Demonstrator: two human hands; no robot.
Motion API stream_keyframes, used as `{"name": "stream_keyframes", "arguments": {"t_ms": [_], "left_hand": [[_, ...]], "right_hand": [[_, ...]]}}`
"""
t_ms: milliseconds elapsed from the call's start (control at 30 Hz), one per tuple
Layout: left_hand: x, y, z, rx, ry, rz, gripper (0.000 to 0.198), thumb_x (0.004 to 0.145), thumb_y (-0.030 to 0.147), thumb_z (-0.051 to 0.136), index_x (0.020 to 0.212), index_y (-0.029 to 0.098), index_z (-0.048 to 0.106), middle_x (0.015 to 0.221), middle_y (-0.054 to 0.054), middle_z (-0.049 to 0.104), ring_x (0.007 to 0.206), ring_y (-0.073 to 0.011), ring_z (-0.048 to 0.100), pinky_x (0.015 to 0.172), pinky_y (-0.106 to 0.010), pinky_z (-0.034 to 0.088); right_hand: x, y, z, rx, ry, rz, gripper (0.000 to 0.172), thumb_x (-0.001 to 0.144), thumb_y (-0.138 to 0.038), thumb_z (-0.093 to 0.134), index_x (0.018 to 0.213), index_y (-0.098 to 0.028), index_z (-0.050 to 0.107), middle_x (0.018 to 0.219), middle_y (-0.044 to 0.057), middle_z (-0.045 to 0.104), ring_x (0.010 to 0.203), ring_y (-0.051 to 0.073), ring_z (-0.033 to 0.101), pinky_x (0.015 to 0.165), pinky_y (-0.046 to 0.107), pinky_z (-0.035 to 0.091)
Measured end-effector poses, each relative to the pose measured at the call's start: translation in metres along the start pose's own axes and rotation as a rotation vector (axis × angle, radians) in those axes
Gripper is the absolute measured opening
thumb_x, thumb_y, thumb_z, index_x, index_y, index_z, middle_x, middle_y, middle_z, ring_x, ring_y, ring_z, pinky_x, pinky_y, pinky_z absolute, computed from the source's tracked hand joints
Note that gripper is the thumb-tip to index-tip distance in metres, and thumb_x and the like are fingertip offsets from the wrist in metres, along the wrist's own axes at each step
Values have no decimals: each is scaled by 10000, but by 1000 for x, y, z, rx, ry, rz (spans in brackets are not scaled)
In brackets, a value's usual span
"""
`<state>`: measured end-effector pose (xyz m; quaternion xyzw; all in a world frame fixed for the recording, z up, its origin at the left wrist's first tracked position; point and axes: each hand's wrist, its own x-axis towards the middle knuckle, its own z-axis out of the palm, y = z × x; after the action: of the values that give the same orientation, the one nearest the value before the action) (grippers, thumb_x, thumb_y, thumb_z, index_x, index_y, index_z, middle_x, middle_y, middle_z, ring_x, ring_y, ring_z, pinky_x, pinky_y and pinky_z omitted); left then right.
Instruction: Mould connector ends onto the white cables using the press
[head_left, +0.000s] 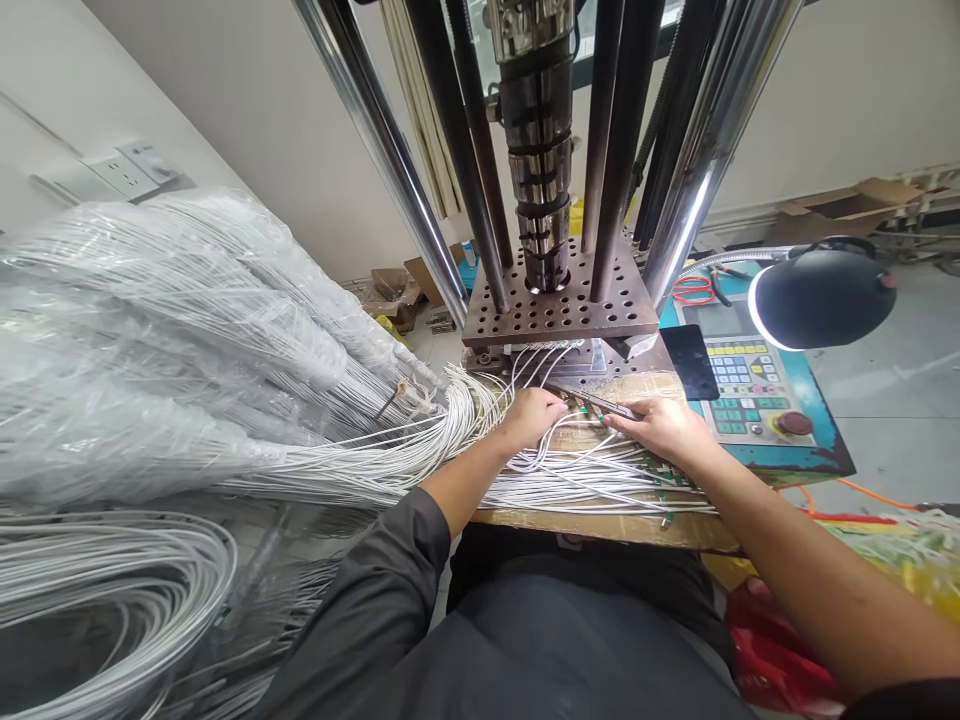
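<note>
My left hand [534, 414] is closed, its fingers pinched on the ends of thin white cables [570, 480] that fan over a cardboard-covered work board [600, 525]. My right hand [660, 425] is closed on a slim dark metal tool [600, 403] that points left toward my left hand's fingertips. Several cable ends carry small green connectors [663, 495]. More white cable ends run into the mould block [559, 358] just behind both hands.
A vertical press with shiny columns [390, 160] and a perforated steel plate [559, 300] stands behind. Big bundles of white cables in clear plastic [172, 350] fill the left. A control panel with keypad [742, 385] and a black lamp [821, 295] sit right.
</note>
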<state>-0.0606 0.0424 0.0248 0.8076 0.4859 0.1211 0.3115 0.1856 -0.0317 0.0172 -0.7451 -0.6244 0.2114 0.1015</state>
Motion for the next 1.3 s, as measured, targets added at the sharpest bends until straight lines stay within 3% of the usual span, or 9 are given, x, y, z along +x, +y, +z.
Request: {"name": "stream_keyframes", "arguments": {"t_ms": [233, 467, 667, 1033, 1300], "left_hand": [[1, -1, 13, 212, 55, 103, 280, 956, 277, 588, 800, 172, 795, 860, -50, 748, 835, -166, 636, 826, -260, 464], [0, 2, 18, 319, 82, 80, 281, 981, 276, 565, 860, 158, 790, 921, -78, 741, 875, -179, 647, 862, -280, 485], [-1, 15, 13, 398, 31, 45, 302, 995, 246, 518, 916, 141, 790, 956, -111, 734, 914, -207, 661, 885, -307, 499], [0, 41, 6, 435, -35, -88, 293, 979, 258, 525, 954, 139, 792, 937, -146, 741, 927, -254, 679, 887, -338, 509], [1, 32, 6, 322, 4, -78, 267, 951, 286, 589, 848, 139, 786, 854, -119, 739, 836, -229, 664, 814, -327, 505]], "right_hand": [[4, 7, 6, 7, 29, -4, 747, 764, -856, 535, 1167, -282, 793, 1104, 102, 783, 1018, 342, 709, 752, 386, 527], [1, 1, 0, 8, -18, 14, 728, 775, -843, 538, 1168, -285, 791, 1126, 101, 777, 1041, 351, 707, 772, 398, 536], [2, 2, 1, 7, -7, 5, 756, 771, -852, 531, 1177, -269, 789, 1159, 116, 770, 1081, 366, 697, 791, 408, 540], [2, 3, 2, -4, -6, -4, 726, 785, -850, 515, 1163, -295, 791, 1100, 106, 781, 1038, 351, 711, 778, 397, 532], [-3, 2, -5, 15, 21, -63, 721, 819, -809, 510, 1188, -250, 778, 1191, 110, 760, 1120, 351, 688, 881, 416, 545]]}}
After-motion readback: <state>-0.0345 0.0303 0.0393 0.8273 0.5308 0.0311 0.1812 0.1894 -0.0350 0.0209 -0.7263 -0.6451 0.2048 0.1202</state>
